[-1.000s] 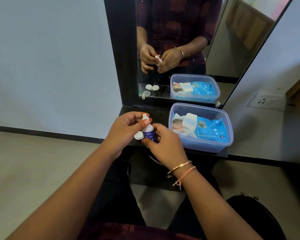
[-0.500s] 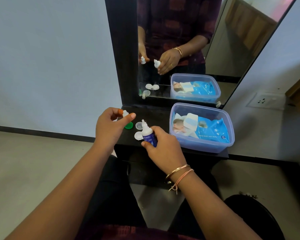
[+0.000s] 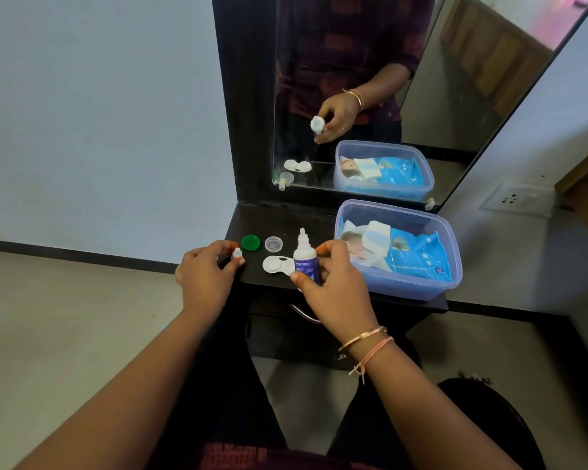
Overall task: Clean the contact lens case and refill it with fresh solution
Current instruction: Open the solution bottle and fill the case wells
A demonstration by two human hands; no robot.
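My right hand (image 3: 333,286) grips a small solution bottle (image 3: 305,259) with a blue label, upright, its nozzle bare. My left hand (image 3: 206,276) pinches the bottle's small white cap (image 3: 237,254) low over the left end of the black shelf (image 3: 279,218). The white lens case (image 3: 275,265) lies open on the shelf just left of the bottle, partly hidden behind it. A green case lid (image 3: 250,242) and a clear case lid (image 3: 274,244) rest behind it.
A clear blue-tinted plastic tub (image 3: 452,252) holding a pack of wet wipes fills the right half of the shelf. A mirror (image 3: 353,45) stands at the back. A drawer handle (image 3: 302,313) sits below the shelf edge.
My left hand pulled the cap off the bottle, moved left and lowered toward the shelf. My right hand kept the bottle upright near the case.
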